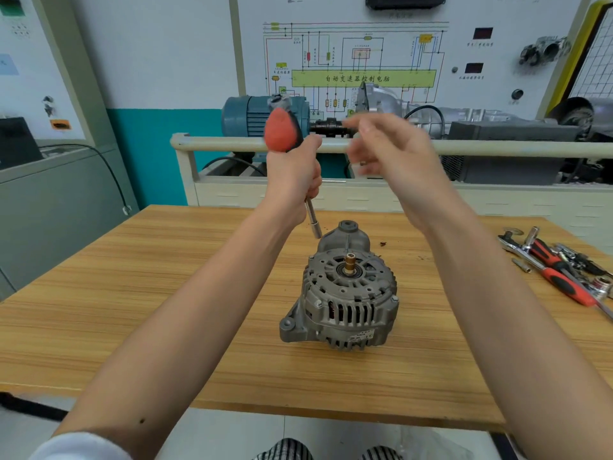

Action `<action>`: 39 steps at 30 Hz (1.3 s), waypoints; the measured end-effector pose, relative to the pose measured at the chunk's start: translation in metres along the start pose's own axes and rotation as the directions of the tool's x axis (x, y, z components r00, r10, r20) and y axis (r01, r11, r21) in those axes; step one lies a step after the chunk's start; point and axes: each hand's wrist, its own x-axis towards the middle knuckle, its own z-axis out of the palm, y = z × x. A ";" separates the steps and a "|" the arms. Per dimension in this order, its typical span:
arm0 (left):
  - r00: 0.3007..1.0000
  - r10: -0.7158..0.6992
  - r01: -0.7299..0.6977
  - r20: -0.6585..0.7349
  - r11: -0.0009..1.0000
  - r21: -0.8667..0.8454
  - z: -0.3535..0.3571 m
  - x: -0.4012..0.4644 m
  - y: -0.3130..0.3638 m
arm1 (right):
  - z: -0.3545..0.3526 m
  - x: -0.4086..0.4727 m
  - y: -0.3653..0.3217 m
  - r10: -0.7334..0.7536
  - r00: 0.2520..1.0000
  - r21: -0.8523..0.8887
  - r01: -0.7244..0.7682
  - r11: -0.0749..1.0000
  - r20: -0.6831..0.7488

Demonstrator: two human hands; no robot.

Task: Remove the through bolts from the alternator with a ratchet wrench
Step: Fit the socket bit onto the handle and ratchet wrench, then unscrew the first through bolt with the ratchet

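1. The alternator (pixel 341 293) sits near the middle of the tabletop (pixel 132 293), rear face up, so its bolt heads can be reached from above.
2. The left hand (pixel 293 180) grips the red-handled driver (pixel 285 134) upright; its socket end (pixel 315 227) hangs just above the housing, probably ready to go down.
3. The right hand (pixel 394 161) is raised and blurred, fingers loosely spread, holding nothing.

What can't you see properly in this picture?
- Right hand, head view: motion blur hides whether its fingers hold anything.
- Driver in the left hand: its socket tip is too small to show whether it touches the alternator.
- Tool pile: cut off by the right edge.
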 end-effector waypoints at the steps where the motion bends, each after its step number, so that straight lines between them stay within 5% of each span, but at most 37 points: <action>1: 1.000 -0.011 0.011 -0.015 1.000 0.018 0.001 -0.002 -0.002 | 0.000 -0.001 -0.010 -0.109 0.992 -0.011 0.110 0.994 0.066; 6: 0.999 -0.020 0.023 -0.046 0.997 0.070 0.002 -0.017 -0.016 | 0.012 -0.017 -0.028 -0.387 0.835 -0.038 0.435 0.900 0.391; 10: 1.000 0.026 -0.026 -0.003 0.995 0.101 0.002 -0.027 -0.020 | 0.030 -0.028 -0.027 -0.411 0.883 0.027 0.416 0.909 0.226; 17: 0.983 -0.120 0.121 0.142 0.993 0.001 -0.014 -0.047 -0.023 | 0.030 -0.039 -0.026 -0.235 0.966 0.315 0.258 0.914 -0.107; 22: 0.972 -0.054 0.066 0.230 0.997 -0.045 -0.024 -0.061 -0.030 | 0.027 -0.057 -0.024 -0.106 0.989 0.547 0.144 0.824 -0.102; 39: 0.888 -0.045 -0.015 0.458 0.992 0.126 -0.035 -0.071 -0.030 | 0.018 -0.051 -0.014 0.205 0.975 0.794 -0.054 0.605 -0.090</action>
